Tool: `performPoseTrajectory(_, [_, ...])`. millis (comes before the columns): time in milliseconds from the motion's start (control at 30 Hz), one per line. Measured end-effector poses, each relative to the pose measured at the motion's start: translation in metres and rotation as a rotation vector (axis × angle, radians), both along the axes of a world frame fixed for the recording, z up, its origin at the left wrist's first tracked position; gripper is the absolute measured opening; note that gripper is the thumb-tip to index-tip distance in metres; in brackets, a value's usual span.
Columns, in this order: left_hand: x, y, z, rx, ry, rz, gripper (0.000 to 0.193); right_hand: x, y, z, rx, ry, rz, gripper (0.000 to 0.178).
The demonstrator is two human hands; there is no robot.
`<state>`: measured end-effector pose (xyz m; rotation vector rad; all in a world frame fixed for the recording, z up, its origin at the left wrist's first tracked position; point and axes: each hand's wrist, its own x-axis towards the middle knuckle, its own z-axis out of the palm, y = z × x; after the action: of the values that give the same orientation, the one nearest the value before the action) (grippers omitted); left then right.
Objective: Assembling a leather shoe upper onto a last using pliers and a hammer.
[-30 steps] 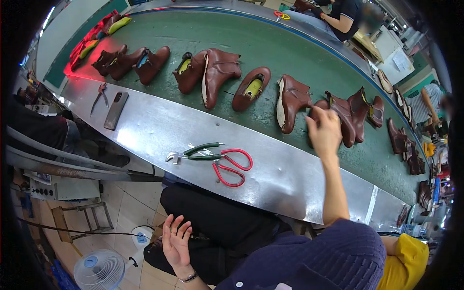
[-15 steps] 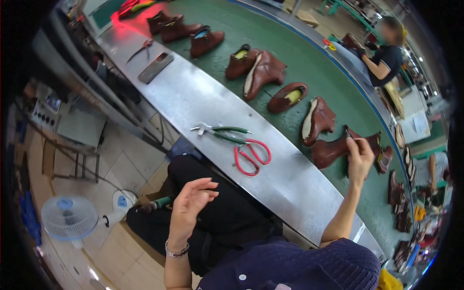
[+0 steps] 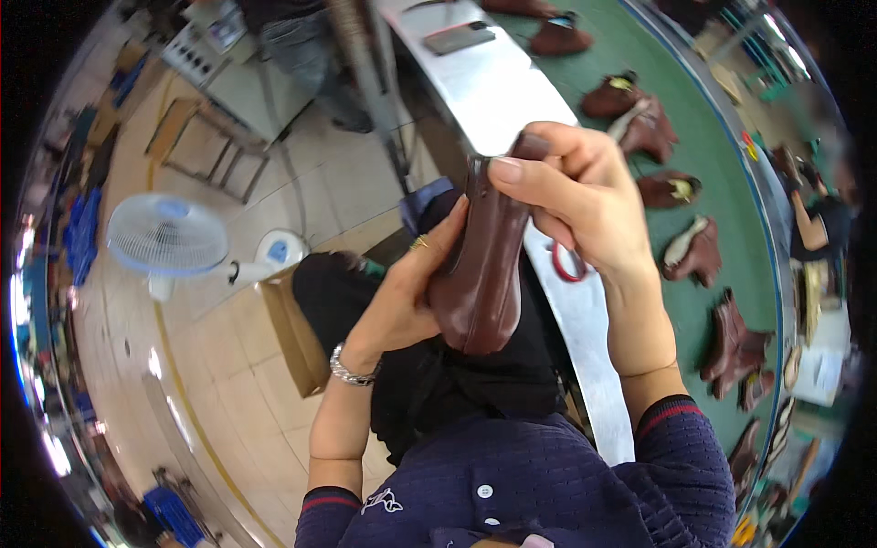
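A shiny brown leather ankle boot (image 3: 484, 283) is held up over my lap, its rounded end toward me. My left hand (image 3: 402, 297), with a ring and a bracelet, is closed around the boot's left side. Thumb and fingers of my right hand (image 3: 589, 196) pinch the upper edge of its shaft. Just below that hand shows a red looped handle (image 3: 568, 265) on the metal bench; the rest of that tool is hidden behind the boot and hand.
On the metal bench edge (image 3: 489, 91) lies a dark phone (image 3: 459, 38). Several brown boots stand along the green belt (image 3: 681, 365) to the right, among them a boot with a pale sole (image 3: 694, 251). A fan (image 3: 167, 236) stands at left; a co-worker (image 3: 818, 224) sits across the belt.
A boot has come off the belt and is now in both my hands above my lap. My left hand has closed on it, and my view has turned leftward.
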<state>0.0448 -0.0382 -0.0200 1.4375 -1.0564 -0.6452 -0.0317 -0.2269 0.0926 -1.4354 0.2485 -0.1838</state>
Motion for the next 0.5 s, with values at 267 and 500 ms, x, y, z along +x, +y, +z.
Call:
performPoseTrajectory(267, [-0.035,0.055,-0.050,-0.063,0.109,0.171,0.103,0.032,0.044,-0.053,0.163,0.093,0.160,0.018])
performPoseTrajectory(500, [-0.041,0.055,-0.062,-0.024,0.181,0.220,0.104,0.032,0.031,-0.079,0.115,0.143,0.140,0.024])
